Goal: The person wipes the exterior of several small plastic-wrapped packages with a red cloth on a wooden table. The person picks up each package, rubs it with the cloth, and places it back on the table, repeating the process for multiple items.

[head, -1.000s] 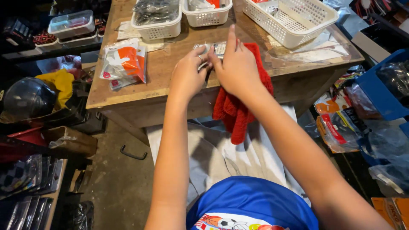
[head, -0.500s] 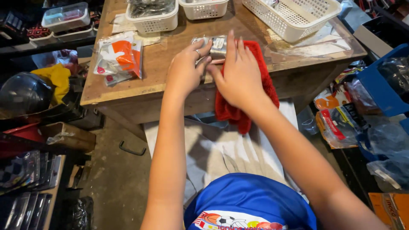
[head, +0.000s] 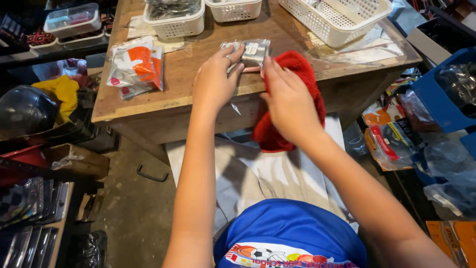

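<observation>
A small clear packet (head: 250, 52) lies on the wooden table (head: 148, 101), pinched at its edge by the left hand (head: 214, 82). The right hand (head: 287, 99) rests flat and open just beside it, over a red cloth (head: 302, 67). Orange-and-white packets (head: 136, 67) sit farther left.
</observation>
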